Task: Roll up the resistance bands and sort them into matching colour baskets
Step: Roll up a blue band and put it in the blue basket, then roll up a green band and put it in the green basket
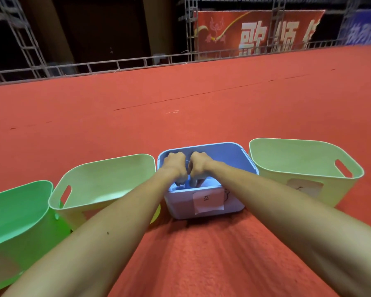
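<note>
A blue resistance band (pixel 186 182), only a sliver of it visible between the knuckles, sits low inside the blue basket (pixel 250 160) at the near wall, where a person's two hands meet over it. The left hand (pixel 176 166) and the right hand (pixel 200 168) are pressed side by side, fingers curled tightly downward and apparently pinching the band from either end; how neatly it is rolled cannot be told, since the hands cover it. A band of this kind is likely light, soft and springy, prone to uncoil once let go, so it is best held across the roll, thumb and fingers clamping the loose end. A paper label (pixel 208 200) with a handwritten character is stuck to the basket's front. Flanking it are a pale yellow-green basket (pixel 107 160) just to the left, a bright green basket (pixel 19 186) beyond that, and another pale yellow-green basket (pixel 304 142) to the right. All stand in a row on a red carpet (pixel 180 99). Behind runs a metal truss rail (pixel 116 63), with a red banner (pixel 255 31) bearing large characters.
</note>
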The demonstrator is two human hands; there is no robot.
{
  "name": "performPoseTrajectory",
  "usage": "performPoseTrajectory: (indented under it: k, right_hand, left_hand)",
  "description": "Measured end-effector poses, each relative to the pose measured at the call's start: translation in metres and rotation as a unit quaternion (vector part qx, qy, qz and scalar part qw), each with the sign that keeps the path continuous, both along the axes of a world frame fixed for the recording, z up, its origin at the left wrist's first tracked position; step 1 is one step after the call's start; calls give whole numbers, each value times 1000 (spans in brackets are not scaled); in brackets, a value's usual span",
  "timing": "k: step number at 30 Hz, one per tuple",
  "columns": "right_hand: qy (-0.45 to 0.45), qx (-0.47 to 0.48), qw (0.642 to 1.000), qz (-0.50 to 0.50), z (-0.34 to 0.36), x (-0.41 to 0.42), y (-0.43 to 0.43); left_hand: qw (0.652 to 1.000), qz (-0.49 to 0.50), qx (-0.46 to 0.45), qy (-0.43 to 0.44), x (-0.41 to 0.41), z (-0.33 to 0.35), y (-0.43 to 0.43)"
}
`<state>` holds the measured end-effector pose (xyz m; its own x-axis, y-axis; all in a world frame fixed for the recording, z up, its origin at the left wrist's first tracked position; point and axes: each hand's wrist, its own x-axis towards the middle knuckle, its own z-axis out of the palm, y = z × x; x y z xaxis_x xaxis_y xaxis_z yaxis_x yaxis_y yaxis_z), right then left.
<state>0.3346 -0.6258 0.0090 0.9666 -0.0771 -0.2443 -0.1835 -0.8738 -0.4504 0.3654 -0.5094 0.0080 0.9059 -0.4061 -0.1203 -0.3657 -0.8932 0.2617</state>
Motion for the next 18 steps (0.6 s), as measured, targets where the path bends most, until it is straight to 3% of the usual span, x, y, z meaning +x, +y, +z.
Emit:
performPoseTrajectory:
  k: [6, 9, 14, 18]
  right_hand:
    - [-32, -23, 999, -1, 30, -21, -11]
    - [-99, -6, 995, -21, 63, -45, -23]
    - [-235, 135, 962, -38, 114, -98, 2]
    - [-230, 225, 946, 40, 123, -145, 85]
  left_hand:
    - [996, -15, -58, -63, -14, 33, 16]
    - [989, -17, -118, -91, -30, 66, 41]
    - [970, -33, -204, -131, -86, 110, 115]
    - [970, -15, -213, -119, -145, 113, 197]
